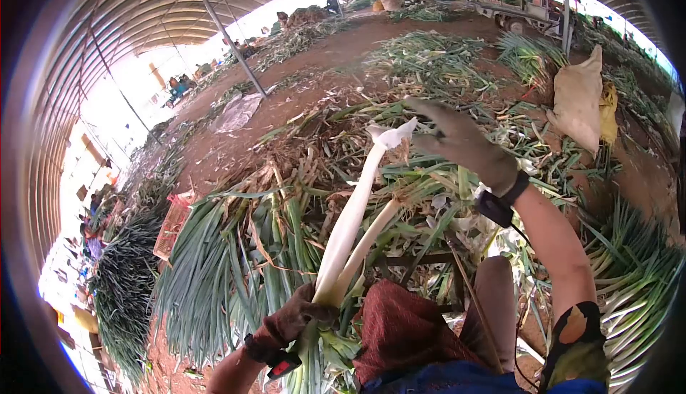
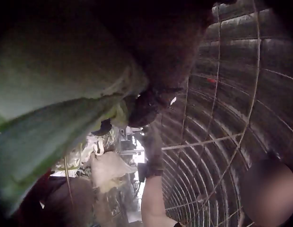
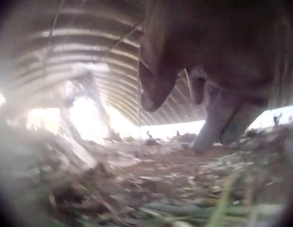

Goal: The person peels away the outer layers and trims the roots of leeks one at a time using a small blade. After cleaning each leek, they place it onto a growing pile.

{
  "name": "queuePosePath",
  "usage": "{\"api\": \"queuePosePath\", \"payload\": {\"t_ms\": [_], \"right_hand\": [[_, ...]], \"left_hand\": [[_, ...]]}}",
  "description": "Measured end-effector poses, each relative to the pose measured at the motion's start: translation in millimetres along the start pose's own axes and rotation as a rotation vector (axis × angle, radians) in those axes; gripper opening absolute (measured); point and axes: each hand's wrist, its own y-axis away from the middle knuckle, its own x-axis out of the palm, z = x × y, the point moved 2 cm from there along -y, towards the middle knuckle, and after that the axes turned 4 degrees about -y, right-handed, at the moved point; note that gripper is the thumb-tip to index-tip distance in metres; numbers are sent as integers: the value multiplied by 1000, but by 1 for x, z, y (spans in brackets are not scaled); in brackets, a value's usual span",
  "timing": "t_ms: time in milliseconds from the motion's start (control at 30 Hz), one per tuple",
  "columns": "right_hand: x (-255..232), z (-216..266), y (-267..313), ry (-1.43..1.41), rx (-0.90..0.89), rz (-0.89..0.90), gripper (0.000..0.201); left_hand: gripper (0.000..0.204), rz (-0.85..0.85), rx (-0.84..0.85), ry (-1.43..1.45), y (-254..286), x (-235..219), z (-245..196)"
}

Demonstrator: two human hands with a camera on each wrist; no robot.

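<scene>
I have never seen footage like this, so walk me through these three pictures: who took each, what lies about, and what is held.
No machine here: a person in brown gloves wears three cameras. The head view looks down at both hands. The left hand grips two long white leeks near their green ends, stalks pointing away. The right hand is raised past the stalk tips with its fingers spread, holding nothing. Leek piles and trimmings cover the dirt floor of an arched shed. The left wrist view shows that glove around the leeks up close. The right wrist view, blurred, shows dark fingers above the litter.
</scene>
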Motion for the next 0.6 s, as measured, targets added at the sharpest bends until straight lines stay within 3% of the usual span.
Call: {"api": "queuePosePath", "payload": {"t_ms": [67,133,233,300,333,367,400,467,533,567,600], "right_hand": [[-2,24,-7,80,-175,18,46],[15,-2,-3,126,-149,-78,27],[20,-1,-1,361,-64,-55,19],[26,-61,3,498,62,-84,24],[25,-116,9,546,169,-123,26],[16,-176,19,572,285,-165,29],[-1,-231,34,520,350,-201,32],[-28,-288,60,-506,214,-230,41],[-23,-199,50,100,382,-100,47],[-21,-148,43,386,447,-9,50],[-8,-99,45,57,356,-10,59]], "left_hand": [[53,-15,-13,-4,0,5,1],[55,-38,-21,-22,3,13,-3],[55,-22,21,8,-2,15,-13],[54,-26,88,-78,-2,15,-17],[53,-29,122,-122,-1,15,-19],[49,-56,51,-83,4,11,-6],[47,-55,3,-27,16,5,4],[47,-77,-35,-33,28,9,2],[48,-78,-49,-41,17,-4,14],[46,-100,-11,-34,13,7,-2],[46,-74,0,-23,9,8,-3]]}}
